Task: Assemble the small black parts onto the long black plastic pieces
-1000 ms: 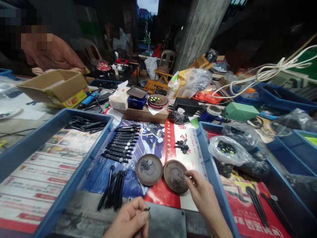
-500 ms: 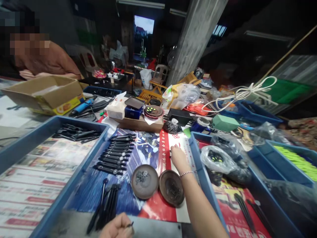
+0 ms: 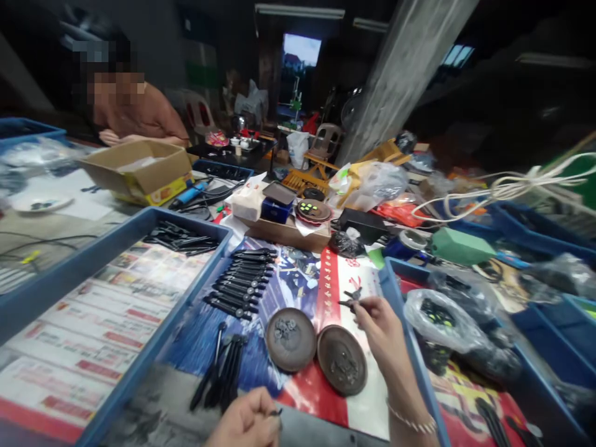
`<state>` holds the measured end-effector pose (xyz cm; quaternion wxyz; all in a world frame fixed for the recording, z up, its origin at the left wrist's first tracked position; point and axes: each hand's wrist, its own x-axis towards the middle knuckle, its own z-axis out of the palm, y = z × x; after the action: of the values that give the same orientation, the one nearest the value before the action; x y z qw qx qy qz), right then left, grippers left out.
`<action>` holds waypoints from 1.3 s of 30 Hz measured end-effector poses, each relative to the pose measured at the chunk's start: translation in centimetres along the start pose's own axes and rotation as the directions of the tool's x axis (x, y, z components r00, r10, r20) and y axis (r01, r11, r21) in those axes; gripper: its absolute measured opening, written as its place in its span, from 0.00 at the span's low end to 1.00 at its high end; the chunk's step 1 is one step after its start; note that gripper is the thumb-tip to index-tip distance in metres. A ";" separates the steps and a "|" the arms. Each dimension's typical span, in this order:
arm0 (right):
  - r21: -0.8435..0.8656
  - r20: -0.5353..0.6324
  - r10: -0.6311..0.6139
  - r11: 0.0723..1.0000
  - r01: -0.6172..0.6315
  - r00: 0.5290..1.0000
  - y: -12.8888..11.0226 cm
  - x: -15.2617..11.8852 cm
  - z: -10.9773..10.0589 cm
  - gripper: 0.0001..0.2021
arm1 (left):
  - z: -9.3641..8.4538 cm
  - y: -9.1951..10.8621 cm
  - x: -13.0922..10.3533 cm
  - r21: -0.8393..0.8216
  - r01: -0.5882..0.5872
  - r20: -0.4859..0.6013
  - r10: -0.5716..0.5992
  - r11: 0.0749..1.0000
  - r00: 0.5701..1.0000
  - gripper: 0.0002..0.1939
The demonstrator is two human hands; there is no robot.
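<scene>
My right hand (image 3: pixel 382 329) is closed on a small dark tool with forked tips, like little pliers (image 3: pixel 348 302), held above the red and white printed sheet. At the bottom edge, my left hand (image 3: pixel 251 419) pinches a tiny black piece (image 3: pixel 278 412) whose kind I cannot make out. Between the hands lie two round brown dishes. The left dish (image 3: pixel 298 357) holds small grey ring-like parts; the right dish (image 3: pixel 342 379) contains dark small parts. Slim black handle-like parts (image 3: pixel 239 288) lie in a row beyond them, and more black parts (image 3: pixel 226 372) are bunched near my left hand.
A blue tray (image 3: pixel 139 347) with black parts at its far end stands left. Another blue tray (image 3: pixel 421 379) holds plastic bags (image 3: pixel 442 316) on the right. Behind are a cardboard box (image 3: pixel 139 164), a blue tin and a white cord. Another person (image 3: pixel 144 115) sits at far left.
My right hand has drawn back toward me from the far part of the sheet, and the plier-like tool now shows in its fingers. My left hand still pinches its piece. The view has turned left.
</scene>
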<state>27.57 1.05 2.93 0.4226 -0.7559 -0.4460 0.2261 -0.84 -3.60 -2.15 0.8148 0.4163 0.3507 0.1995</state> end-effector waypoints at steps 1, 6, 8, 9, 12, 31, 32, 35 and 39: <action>0.096 0.051 0.011 0.995 -0.015 0.999 -0.3 -1.9 0.2 0.21 | 0.3 0.2 -0.1 0.006 0.012 -0.004 -0.012 1.000 1.000 0.29; 0.550 0.491 0.190 0.690 -0.471 0.850 -1.8 -10.3 3.0 0.24 | 1.8 1.5 -1.0 -0.031 0.045 -0.024 -0.046 0.999 0.999 0.24; 0.582 0.582 0.222 0.558 -0.591 0.782 -1.9 -11.9 4.0 0.22 | 2.3 1.9 -1.3 -0.029 0.051 -0.029 -0.052 0.998 0.998 0.22; 0.590 0.598 0.231 0.521 -0.616 0.768 -1.8 -12.4 4.5 0.21 | 2.5 2.0 -1.5 -0.026 0.056 -0.032 -0.056 0.998 0.998 0.20; 0.611 0.600 0.259 0.461 -0.643 0.757 -1.3 -12.9 5.3 0.20 | 2.9 2.4 -2.0 -0.024 0.067 -0.054 -0.068 0.997 0.996 0.16; 0.482 0.518 0.094 0.789 -0.381 0.850 -1.8 -14.8 5.4 0.21 | 3.2 2.3 -3.0 -0.013 0.105 -0.066 -0.106 0.994 0.992 0.12; 0.468 0.537 0.079 0.801 -0.374 0.840 -1.7 -15.1 5.4 0.21 | 3.2 2.2 -3.1 -0.010 0.109 -0.071 -0.109 0.994 0.992 0.12; 0.472 0.563 0.089 0.781 -0.409 0.821 -1.4 -15.9 5.8 0.21 | 3.3 2.0 -3.1 0.016 0.111 -0.088 -0.110 0.994 0.990 0.16; 0.472 0.603 0.112 0.748 -0.466 0.790 -0.6 -16.2 6.0 0.22 | 3.2 1.6 -3.2 0.082 0.127 -0.042 -0.124 0.989 0.991 0.25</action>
<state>14.87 -10.16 -0.38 0.4535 -0.5496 -0.3225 0.6232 -0.66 -6.37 1.79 0.8008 0.4237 0.3992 0.1407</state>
